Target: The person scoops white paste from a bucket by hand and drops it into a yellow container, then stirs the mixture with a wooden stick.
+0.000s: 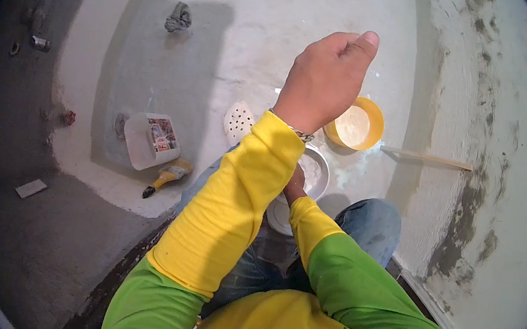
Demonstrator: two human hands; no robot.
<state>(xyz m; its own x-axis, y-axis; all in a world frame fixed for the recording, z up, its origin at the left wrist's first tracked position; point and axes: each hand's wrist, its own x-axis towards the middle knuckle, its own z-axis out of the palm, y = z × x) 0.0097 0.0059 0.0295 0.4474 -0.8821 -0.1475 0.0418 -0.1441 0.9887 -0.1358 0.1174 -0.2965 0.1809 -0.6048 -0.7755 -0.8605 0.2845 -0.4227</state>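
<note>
My left hand (330, 77) is raised in front of me, back of the hand up, with a metal bracelet (300, 134) at the wrist. Its fingers curl down out of sight, with the thumb beside them; whatever they hold, if anything, is hidden. Just beyond and to the right stands a yellow tub (377, 122) of pale powder or paste. Lower down, my right hand (295, 183) reaches into a white bucket (325, 172) holding white material. My left forearm covers part of that hand, and its fingers do not show. The bucket's lower part is between my knees.
A cut white plastic container (138, 142) and a yellow-handled brush (168, 178) lie at left. A white perforated clog (238, 122) is by my left leg. A wooden stick (428, 159) leans by the right wall (505, 174). A dark crumpled item (179, 17) lies farther back.
</note>
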